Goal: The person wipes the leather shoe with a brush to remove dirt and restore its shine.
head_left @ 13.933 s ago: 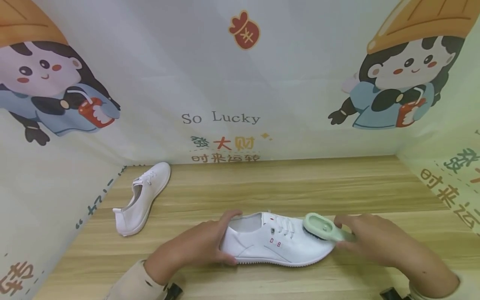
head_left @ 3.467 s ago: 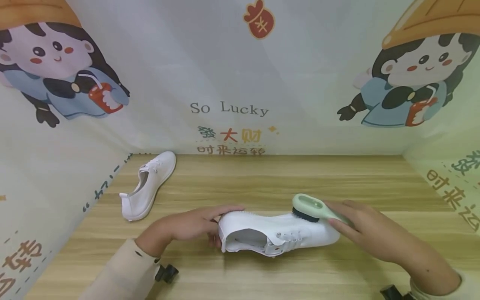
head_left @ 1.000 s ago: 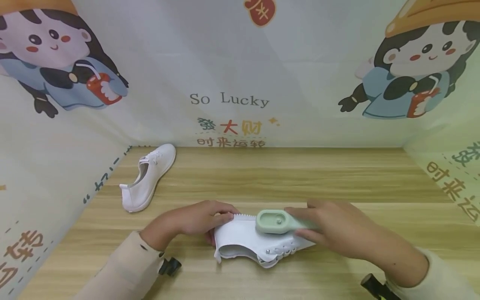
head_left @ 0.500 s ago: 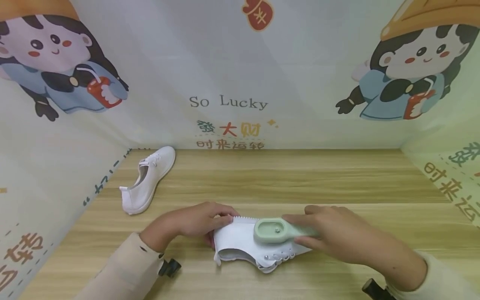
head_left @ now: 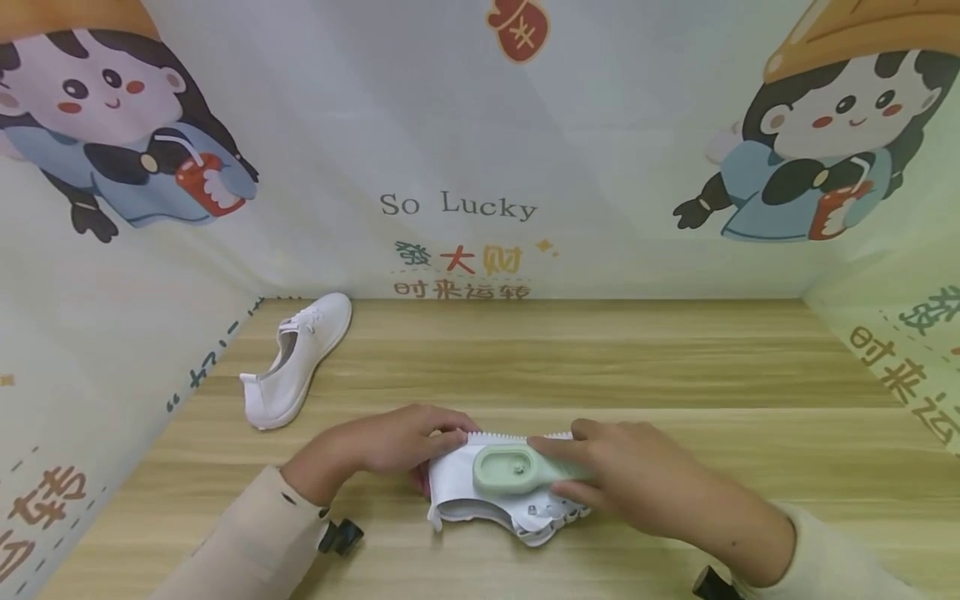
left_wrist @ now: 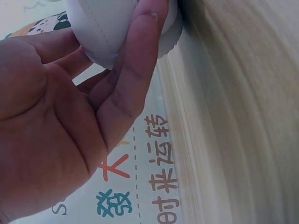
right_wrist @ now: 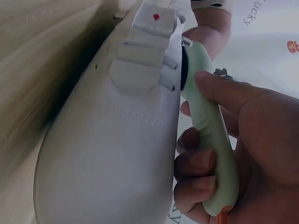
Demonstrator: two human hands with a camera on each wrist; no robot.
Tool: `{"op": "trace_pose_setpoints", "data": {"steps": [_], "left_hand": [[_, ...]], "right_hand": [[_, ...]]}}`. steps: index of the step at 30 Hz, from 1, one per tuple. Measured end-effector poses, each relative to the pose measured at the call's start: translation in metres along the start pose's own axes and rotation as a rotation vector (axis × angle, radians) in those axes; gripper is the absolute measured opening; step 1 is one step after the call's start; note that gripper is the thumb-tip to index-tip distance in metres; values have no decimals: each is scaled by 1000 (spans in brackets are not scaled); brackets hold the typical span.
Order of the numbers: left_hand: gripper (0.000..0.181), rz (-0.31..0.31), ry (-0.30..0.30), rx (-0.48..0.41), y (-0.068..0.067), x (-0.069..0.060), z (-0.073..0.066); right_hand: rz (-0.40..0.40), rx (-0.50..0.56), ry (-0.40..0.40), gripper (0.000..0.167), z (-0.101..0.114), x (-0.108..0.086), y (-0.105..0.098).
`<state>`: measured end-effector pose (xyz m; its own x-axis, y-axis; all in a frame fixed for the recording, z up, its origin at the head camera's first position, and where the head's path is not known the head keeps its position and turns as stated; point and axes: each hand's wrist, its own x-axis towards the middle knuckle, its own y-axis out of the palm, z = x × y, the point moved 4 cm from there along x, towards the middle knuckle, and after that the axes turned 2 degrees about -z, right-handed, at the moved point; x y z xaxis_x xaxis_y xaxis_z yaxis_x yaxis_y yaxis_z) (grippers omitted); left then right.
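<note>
A white lace-up shoe [head_left: 453, 475] lies tilted on its side near the front, its opening towards me and its ridged sole edge facing away. My left hand [head_left: 397, 442] grips it by the heel; the left wrist view has fingers curled round the white heel [left_wrist: 110, 32]. In my right hand [head_left: 637, 475] is a pale green brush [head_left: 506, 468], held by its handle, with its head against the side of the shoe. Dark bristles show at the brush head [right_wrist: 186, 70] in the right wrist view. The right hand hides the shoe's toe in the head view.
A second white shoe [head_left: 300, 358] stands at the back left of the wooden table [head_left: 637, 350], by the left wall. Printed cloth walls [head_left: 600, 167] enclose the table at the back and both sides.
The shoe has been rolled from upright onto its side. The brush has moved from the toe to the side near the heel, sliding left over the last half second. The left hand stays at the heel.
</note>
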<state>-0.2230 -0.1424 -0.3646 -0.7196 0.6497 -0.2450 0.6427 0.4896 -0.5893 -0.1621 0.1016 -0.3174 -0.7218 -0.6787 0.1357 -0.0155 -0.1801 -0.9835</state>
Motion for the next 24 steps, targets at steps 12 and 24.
{"op": "trace_pose_setpoints", "data": {"steps": [12, 24], "left_hand": [[30, 2, -3, 1, 1, -1, -2], [31, -5, -23, -10, 2, 1, 3]], "right_hand": [[-44, -43, 51, 46, -13, -14, -3], [-6, -35, 175, 47, -47, -44, -25]]}}
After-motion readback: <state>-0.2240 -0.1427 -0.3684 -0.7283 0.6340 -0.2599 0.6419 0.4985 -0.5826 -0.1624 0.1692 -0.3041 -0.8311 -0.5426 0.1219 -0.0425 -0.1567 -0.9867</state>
